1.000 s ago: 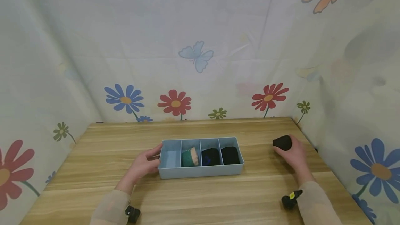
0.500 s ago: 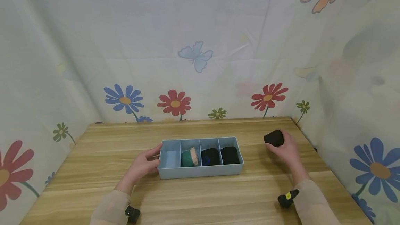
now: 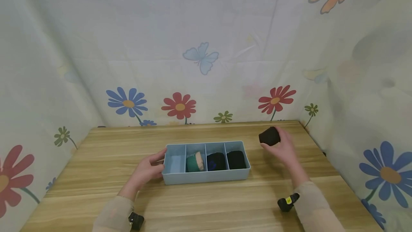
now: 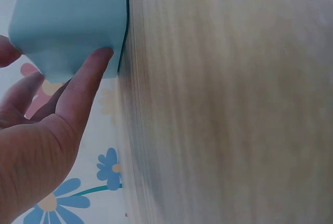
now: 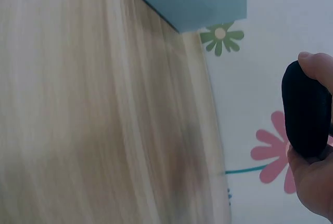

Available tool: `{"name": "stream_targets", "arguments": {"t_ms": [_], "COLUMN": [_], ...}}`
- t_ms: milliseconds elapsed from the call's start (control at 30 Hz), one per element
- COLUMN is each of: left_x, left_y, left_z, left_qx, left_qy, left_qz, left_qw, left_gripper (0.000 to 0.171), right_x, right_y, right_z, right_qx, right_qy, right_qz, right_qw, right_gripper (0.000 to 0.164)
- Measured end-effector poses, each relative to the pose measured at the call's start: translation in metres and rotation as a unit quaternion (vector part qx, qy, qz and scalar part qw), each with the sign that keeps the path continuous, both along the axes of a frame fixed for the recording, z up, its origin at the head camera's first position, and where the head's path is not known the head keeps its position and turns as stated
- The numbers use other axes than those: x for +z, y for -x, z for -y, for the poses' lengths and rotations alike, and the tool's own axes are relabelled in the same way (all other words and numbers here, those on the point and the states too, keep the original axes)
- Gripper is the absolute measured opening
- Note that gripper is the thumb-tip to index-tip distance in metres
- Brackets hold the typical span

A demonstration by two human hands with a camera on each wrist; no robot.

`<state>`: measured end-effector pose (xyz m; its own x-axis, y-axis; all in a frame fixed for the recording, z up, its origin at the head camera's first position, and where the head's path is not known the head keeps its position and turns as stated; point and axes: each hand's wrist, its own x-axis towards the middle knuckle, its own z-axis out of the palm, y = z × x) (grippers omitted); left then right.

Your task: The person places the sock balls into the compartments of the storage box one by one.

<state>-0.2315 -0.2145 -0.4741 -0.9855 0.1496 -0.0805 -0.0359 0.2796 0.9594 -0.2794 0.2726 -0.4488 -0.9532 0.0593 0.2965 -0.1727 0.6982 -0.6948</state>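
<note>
A light blue divided box [image 3: 206, 178] stands on the table; its leftmost compartment is bare. The other compartments hold a green-and-beige folded sock [image 3: 194, 162], a black folded sock with a blue mark [image 3: 216, 162] and a plain black one [image 3: 236, 160]. My left hand [image 3: 148, 169] touches the box's left end with extended thumb and fingers, also visible in the left wrist view. Right of the box, my right hand [image 3: 284, 148] holds another black folded sock [image 3: 269, 136] above the table, pinched between thumb and fingers. In the right wrist view this sock [image 5: 306, 110] looks like a rounded bundle.
The wooden table [image 3: 206, 207] reaches back to a white cloth backdrop [image 3: 244, 20] printed with flowers and butterflies. More of the cloth hangs along both sides. Small black cameras are worn on both wrists.
My right hand has moved left and away from me with the black folded sock, nearing the box. The left hand and the box have stayed in place.
</note>
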Motion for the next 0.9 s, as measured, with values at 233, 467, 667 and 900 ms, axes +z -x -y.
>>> {"name": "stream_targets", "arguments": {"t_ms": [233,467,667,900], "left_x": [0.000,0.000,-0.002,-0.002], "left_y": [0.001,0.000,0.000,0.001], "left_z": [0.000,0.000,0.001,0.001], "left_qx": [-0.001,-0.005,-0.006,-0.008], "left_qy": [0.005,0.004,0.004,-0.006], "left_qz": [0.001,0.000,-0.001,0.000], "left_qw": [1.0000,1.0000,1.0000,1.0000], "left_gripper": [0.069,0.068,0.068,0.068], "right_x": [0.007,0.012,0.016,0.018], "right_y": [-0.001,-0.001,-0.001,-0.001], "right_z": [0.018,0.035,0.053,0.075], "right_qx": [0.023,0.048,0.074,0.105], "right_qy": [-0.003,-0.006,-0.005,-0.005], "right_qz": [-0.026,-0.028,-0.046,-0.073], "right_qw": [0.999,0.998,0.996,0.992], "right_gripper": [0.086,0.088,0.089,0.090]}}
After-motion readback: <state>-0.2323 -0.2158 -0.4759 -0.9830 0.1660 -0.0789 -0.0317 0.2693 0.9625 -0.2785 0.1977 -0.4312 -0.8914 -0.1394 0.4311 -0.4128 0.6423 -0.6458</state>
